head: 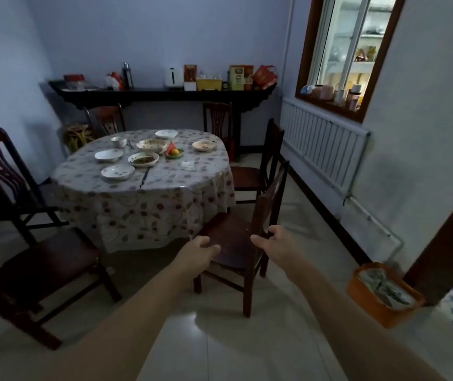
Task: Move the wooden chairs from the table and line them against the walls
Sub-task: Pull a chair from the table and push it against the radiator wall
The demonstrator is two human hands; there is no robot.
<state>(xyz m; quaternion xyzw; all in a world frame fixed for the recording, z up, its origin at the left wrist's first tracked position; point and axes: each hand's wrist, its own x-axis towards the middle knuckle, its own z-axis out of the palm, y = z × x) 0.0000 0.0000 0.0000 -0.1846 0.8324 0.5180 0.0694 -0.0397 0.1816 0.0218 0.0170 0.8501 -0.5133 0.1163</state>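
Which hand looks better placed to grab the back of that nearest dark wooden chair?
Right hand: it hovers open beside the dark wooden chair's backrest post. Left hand is over the seat's front edge.

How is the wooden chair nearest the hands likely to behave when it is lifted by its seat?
The wooden chair looks rigid, so it should lift as one stiff piece. Its tall back sits to one side of the left hand and right hand, so it may tip that way. Solid dark wood suggests fair weight.
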